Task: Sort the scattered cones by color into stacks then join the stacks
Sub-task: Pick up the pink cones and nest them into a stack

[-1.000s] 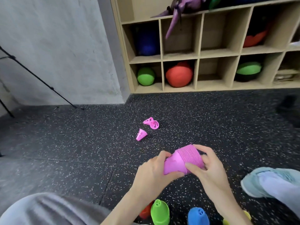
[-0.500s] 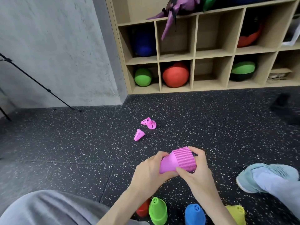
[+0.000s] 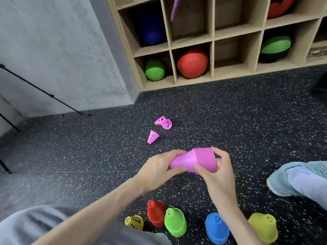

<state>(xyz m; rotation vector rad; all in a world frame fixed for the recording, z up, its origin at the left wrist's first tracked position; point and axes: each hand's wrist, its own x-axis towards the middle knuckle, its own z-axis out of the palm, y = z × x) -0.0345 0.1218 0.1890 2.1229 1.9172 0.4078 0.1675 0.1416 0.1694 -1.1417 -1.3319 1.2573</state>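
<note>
Pink cone stack [image 3: 196, 161], mid-frame, is gripped by left hand [image 3: 157, 167] and right hand [image 3: 218, 167]; press ends together squarely.

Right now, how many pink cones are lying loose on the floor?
3. Two lie touching each other, farthest from the hands; one lies alone just nearer. None seem hidden.

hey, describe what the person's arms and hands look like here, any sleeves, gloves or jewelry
Both forearms are bare to the bottom edge of the picture; no sleeves show. The left hand and right hand wear no gloves, and no rings, watch or bracelet show on the sides in view. Fingernails look short and unpainted, though the picture is a little blurred.
</note>
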